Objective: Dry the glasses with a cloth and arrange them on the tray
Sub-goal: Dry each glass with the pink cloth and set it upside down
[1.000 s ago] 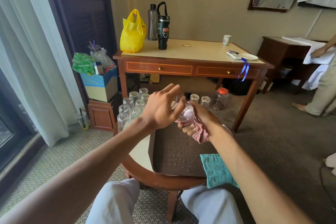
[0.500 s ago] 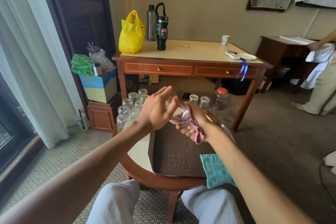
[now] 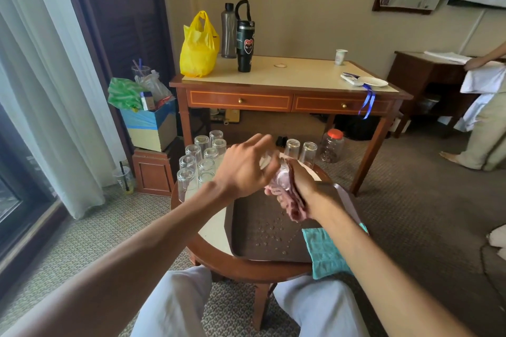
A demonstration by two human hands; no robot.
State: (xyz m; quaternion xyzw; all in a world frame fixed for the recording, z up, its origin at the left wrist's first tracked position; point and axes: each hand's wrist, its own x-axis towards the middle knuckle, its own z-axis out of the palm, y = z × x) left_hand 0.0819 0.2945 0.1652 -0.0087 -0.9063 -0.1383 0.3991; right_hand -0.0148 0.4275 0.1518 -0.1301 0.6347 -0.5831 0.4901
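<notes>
**Surface.** A round wooden table (image 3: 246, 272) with a pale top stands directly before the seated person, on patterned carpet (image 3: 109, 230). A dark brown tray (image 3: 243, 238) lies on the table's near right part, and water droplets (image 3: 267, 230) dot the tray floor. A teal cloth (image 3: 325, 252) overlaps the tray's near right corner and hangs over the table edge. On the far left of the table, a cluster of upturned glasses (image 3: 197, 164) stands packed together beside the tray. Two more upturned glasses (image 3: 299, 149) stand at the far right edge.

**Room.** Beyond the table, a wooden desk (image 3: 287, 76) with two drawers carries a yellow plastic bag (image 3: 198, 46), a grey bottle (image 3: 228, 31), a black tumbler (image 3: 245, 45), a paper cup (image 3: 341, 56) and a white plate (image 3: 373, 81). A red-lidded jar (image 3: 332, 145) sits on the floor under the desk. A white curtain (image 3: 54, 90) hangs at left. A second person (image 3: 487, 123) stands at the far right, partly out of view.

**Hands.** Both forearms reach forward and meet above the tray's far edge. The left hand (image 3: 243, 169), back uppermost, curls its fingers over the glass (image 3: 282, 180) and grips it. The glass is tilted and held clear of the tray. The right hand (image 3: 304, 183), on the glass's right, clutches a pink cloth (image 3: 290, 205) bunched against the glass. The cloth's tail hangs below the palm.
</notes>
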